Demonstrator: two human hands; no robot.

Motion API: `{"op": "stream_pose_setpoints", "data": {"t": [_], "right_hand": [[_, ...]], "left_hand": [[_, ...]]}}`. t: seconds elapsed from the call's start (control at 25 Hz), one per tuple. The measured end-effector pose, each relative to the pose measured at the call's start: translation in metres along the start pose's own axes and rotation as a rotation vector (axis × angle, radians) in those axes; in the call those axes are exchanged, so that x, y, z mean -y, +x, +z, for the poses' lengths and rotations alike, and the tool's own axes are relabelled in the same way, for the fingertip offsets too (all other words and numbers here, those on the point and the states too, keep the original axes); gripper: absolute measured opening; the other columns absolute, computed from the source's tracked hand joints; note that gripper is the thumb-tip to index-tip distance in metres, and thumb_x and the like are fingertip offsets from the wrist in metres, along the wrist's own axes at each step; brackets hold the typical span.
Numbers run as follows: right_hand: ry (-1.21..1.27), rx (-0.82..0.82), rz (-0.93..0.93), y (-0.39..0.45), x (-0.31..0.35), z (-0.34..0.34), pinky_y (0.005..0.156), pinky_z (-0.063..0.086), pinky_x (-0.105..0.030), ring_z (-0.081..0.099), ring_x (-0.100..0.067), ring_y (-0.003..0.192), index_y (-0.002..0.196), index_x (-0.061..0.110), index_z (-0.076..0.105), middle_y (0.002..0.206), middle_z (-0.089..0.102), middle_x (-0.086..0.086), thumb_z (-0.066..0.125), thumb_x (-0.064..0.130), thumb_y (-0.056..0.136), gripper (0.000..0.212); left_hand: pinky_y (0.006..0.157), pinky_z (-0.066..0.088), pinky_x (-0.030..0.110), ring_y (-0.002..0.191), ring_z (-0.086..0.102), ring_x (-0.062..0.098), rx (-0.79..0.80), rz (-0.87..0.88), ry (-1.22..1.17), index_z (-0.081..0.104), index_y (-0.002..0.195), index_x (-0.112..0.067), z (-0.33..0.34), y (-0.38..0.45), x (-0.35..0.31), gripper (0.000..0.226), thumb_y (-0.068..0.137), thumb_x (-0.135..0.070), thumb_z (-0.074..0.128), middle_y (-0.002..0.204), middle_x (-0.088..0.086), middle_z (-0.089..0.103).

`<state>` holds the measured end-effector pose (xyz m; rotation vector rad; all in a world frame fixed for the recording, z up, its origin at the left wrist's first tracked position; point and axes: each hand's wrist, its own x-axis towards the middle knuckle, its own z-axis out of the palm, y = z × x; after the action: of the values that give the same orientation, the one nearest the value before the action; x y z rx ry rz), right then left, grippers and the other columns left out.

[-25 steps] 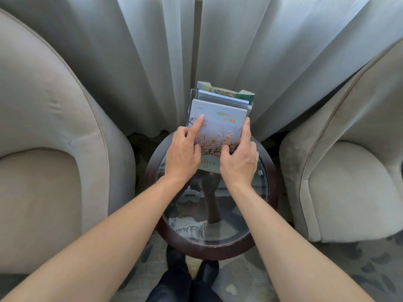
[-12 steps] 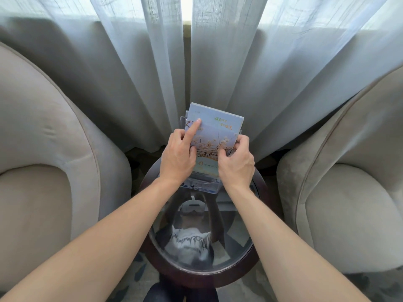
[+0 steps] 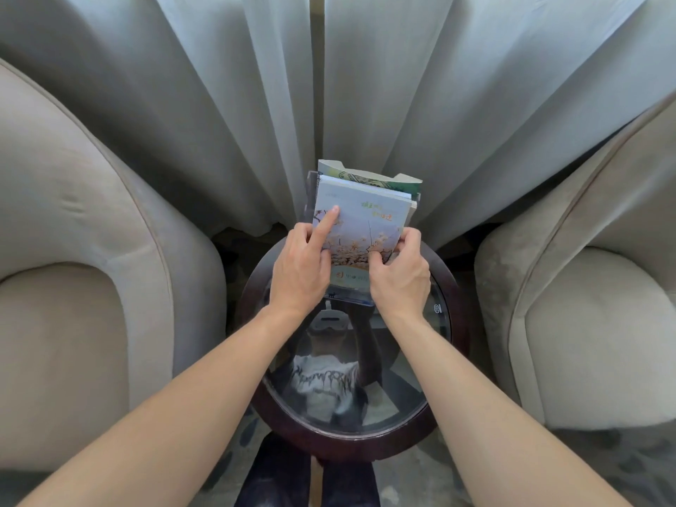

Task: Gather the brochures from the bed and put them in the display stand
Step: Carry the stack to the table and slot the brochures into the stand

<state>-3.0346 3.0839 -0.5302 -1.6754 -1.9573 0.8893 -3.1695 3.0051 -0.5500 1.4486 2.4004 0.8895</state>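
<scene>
1. The front brochure (image 3: 360,221), pale blue with blossom branches and a few lines of print, stood upright in the stand (image 3: 347,301) at the far edge of the table (image 3: 444,360), between the two hands.
2. The left hand (image 3: 301,267) lay against its left edge; the forefinger (image 3: 329,222) was stretched up flat on the cover, the other fingers curled along the side, and the thumb lay on the cover lower down.
3. The right hand (image 3: 400,279) pinched the right edge, its thumb on the cover and its fingers bent round the side and behind, out of sight.
4. Beyond the fingertips, more brochures (image 3: 369,181) rose behind the front one, the rearmost green-topped with a notched upper edge.
5. Below the palms, the clear lip of the stand showed under the front brochure's lower edge.
6. Under the wrists lay the round glass top in its dark wooden rim, reflecting the person.
7. Left of the left hand stood a beige armchair (image 3: 91,272); right of the right hand stood another (image 3: 585,305).
8. Past the fingertips hung pale curtains (image 3: 219,104), parted by a narrow gap above the stand.
</scene>
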Motion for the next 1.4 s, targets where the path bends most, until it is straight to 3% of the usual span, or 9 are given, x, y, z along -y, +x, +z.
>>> {"op": "stream_pose_setpoints", "data": {"t": [0.24,0.36,0.48,0.6,0.68,0.8,1.2,1.4], "right_hand": [[-0.033,0.022,0.053,-0.009,-0.011,0.007,0.066,0.046,-0.037,0.062,-0.024,0.077,0.098,0.035,0.036,0.085,0.063,0.008,0.066,0.027,0.087,0.033],[-0.027,0.026,0.072,-0.012,-0.009,0.013,0.069,0.053,-0.042,0.062,-0.022,0.078,0.099,0.033,0.038,0.085,0.061,0.01,0.065,0.024,0.088,0.031],[-0.005,0.038,0.058,-0.015,-0.007,0.017,0.069,0.053,-0.041,0.063,-0.022,0.078,0.1,0.035,0.038,0.086,0.064,0.008,0.063,0.024,0.088,0.029],[0.003,0.056,0.038,-0.02,-0.007,0.016,0.069,0.052,-0.039,0.064,-0.024,0.079,0.1,0.038,0.038,0.088,0.066,0.004,0.062,0.025,0.09,0.029],[0.015,0.05,0.038,-0.023,-0.007,0.016,0.069,0.054,-0.041,0.064,-0.023,0.078,0.099,0.038,0.037,0.087,0.066,0.005,0.062,0.026,0.09,0.029],[0.016,0.038,0.041,-0.021,-0.007,0.014,0.073,0.057,-0.044,0.065,-0.023,0.081,0.101,0.037,0.039,0.092,0.066,0.006,0.062,0.029,0.092,0.026],[-0.088,0.122,0.088,-0.022,-0.026,0.017,0.078,0.051,-0.04,0.066,-0.031,0.098,0.105,0.03,0.041,0.109,0.069,-0.002,0.059,0.03,0.095,0.021],[-0.104,0.122,0.086,-0.018,-0.027,0.016,0.084,0.058,-0.047,0.067,-0.027,0.1,0.105,0.036,0.041,0.112,0.069,0.001,0.058,0.035,0.097,0.019]], "left_hand": [[0.067,0.056,0.043,0.096,0.054,0.021,0.14,0.004,-0.101,0.016,0.153,-0.038,0.006,-0.015,0.008,0.075,0.094,-0.006,0.05,0.122,0.005,0.044],[0.074,0.055,0.044,0.1,0.056,0.021,0.162,-0.051,-0.208,0.021,0.147,-0.037,0.007,-0.019,0.012,0.066,0.095,-0.005,0.045,0.133,0.003,0.041],[0.074,0.055,0.048,0.094,0.06,0.02,0.05,-0.204,-0.28,0.033,0.127,-0.029,0.006,-0.019,0.013,0.04,0.095,-0.011,0.049,0.121,0.0,0.054],[0.071,0.058,0.04,0.09,0.064,0.013,-0.056,-0.385,-0.407,0.034,0.12,-0.027,0.005,-0.012,0.007,0.035,0.095,-0.017,0.055,0.104,-0.005,0.063],[0.074,0.057,0.034,0.095,0.063,0.01,-0.05,-0.384,-0.415,0.04,0.125,-0.027,0.003,-0.006,0.005,0.034,0.096,-0.019,0.055,0.105,-0.008,0.065],[0.083,0.059,0.036,0.105,0.06,0.01,-0.01,-0.359,-0.412,0.049,0.12,-0.025,0.003,-0.002,0.005,0.022,0.099,-0.022,0.053,0.114,-0.008,0.064],[0.082,0.06,0.031,0.109,0.064,0.015,0.12,-0.32,-0.291,0.049,0.12,-0.028,0.009,-0.016,0.013,0.019,0.101,-0.028,0.053,0.122,-0.005,0.065],[0.083,0.058,0.029,0.108,0.064,0.014,0.063,-0.355,-0.272,0.055,0.12,-0.027,0.014,-0.016,0.01,0.02,0.1,-0.027,0.054,0.122,-0.006,0.066]]}}
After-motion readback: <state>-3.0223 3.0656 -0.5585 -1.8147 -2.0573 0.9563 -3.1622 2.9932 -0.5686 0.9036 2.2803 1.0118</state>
